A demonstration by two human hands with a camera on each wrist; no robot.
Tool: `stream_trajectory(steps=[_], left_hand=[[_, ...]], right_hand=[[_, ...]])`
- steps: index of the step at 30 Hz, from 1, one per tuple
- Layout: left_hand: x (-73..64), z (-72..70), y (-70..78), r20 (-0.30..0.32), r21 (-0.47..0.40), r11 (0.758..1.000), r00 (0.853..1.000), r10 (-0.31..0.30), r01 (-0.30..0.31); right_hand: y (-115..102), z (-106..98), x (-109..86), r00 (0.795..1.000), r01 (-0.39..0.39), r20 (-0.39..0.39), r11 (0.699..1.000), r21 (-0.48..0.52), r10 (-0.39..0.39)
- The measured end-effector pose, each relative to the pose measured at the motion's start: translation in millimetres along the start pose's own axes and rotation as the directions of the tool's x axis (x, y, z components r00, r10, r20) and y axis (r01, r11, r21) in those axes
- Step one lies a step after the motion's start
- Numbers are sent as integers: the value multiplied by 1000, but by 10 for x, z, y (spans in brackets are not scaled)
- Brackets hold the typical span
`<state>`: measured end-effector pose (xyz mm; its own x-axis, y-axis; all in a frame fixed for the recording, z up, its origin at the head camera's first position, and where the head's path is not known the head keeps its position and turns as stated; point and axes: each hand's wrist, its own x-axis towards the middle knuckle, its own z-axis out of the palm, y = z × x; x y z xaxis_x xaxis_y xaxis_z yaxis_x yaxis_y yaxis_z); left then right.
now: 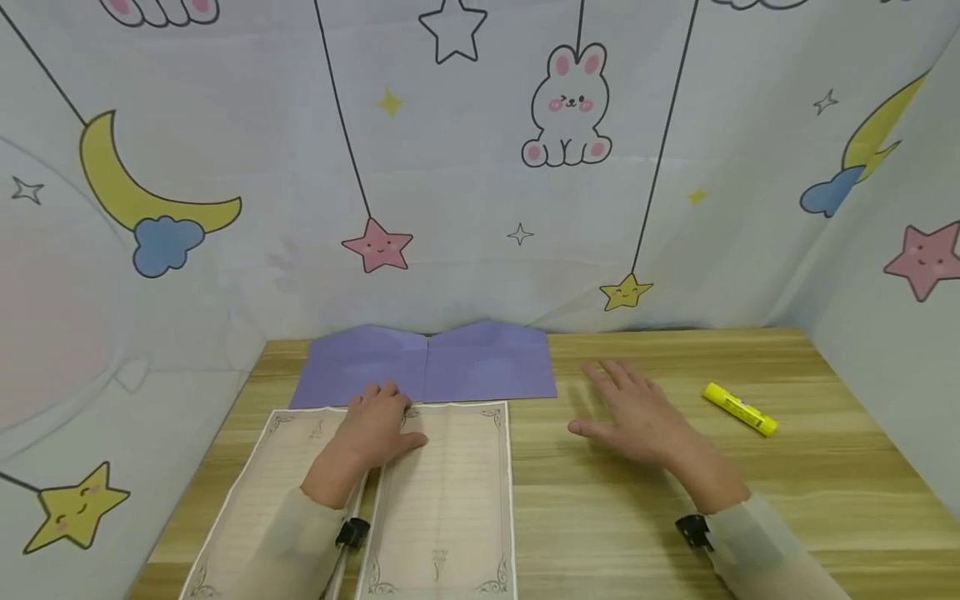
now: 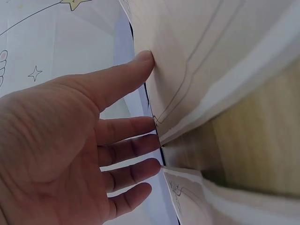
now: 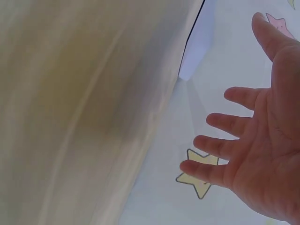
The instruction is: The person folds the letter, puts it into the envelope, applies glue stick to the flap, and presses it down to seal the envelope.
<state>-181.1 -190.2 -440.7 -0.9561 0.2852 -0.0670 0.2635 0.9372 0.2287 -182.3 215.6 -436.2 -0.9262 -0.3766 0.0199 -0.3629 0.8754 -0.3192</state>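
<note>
Two cream sheets of letter paper with ornate corners lie side by side at the left: the left sheet point(image 1: 277, 475) and the right sheet point(image 1: 457, 492). My left hand point(image 1: 375, 429) is over their upper ends, its fingertips near the purple envelopes and its thumb at the right sheet, as the left wrist view also shows. Two purple envelopes point(image 1: 367, 367) point(image 1: 487, 362) sit side by side behind the sheets, flaps toward the wall. To the right, my right hand point(image 1: 637, 417) hovers over bare wood with fingers spread and nothing in it.
A yellow glue stick point(image 1: 740, 409) lies on the wooden table point(image 1: 600, 533), right of my right hand. A white cloth point(image 1: 465, 183) with printed stars, moons and a rabbit hangs behind the table and along both sides.
</note>
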Motion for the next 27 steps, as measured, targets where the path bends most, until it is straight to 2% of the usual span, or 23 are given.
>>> stream_trajectory(steps=[3, 8, 14, 17, 20, 24, 27], left_hand=[[-5, -10, 4, -2, -8, 1000, 1000, -1, 1], [3, -8, 15, -4, -10, 1000, 1000, 8, -8], [31, 14, 54, -7, -54, 998, 1000, 14, -14], [39, 36, 61, -27, -113, 993, 999, 18, -21], [37, 49, 46, -54, -221, 975, 998, 16, -28], [33, 12, 22, -75, -380, 924, 997, 16, -44], [28, -43, 23, -82, -460, 885, 996, 34, -68]], right_hand=[[-65, 40, 28, 1000, 15, 7, 996, 83, -15], [-209, 88, 79, 999, 12, 44, 974, 228, -23], [-304, 117, 112, 997, -5, 70, 969, 246, -13], [-314, 119, 115, 998, -2, 67, 968, 250, -15], [-309, 117, 112, 998, 1, 68, 967, 256, -19], [-294, 102, 105, 998, -9, 66, 958, 285, -10], [-281, 89, 102, 998, -22, 61, 943, 333, 2]])
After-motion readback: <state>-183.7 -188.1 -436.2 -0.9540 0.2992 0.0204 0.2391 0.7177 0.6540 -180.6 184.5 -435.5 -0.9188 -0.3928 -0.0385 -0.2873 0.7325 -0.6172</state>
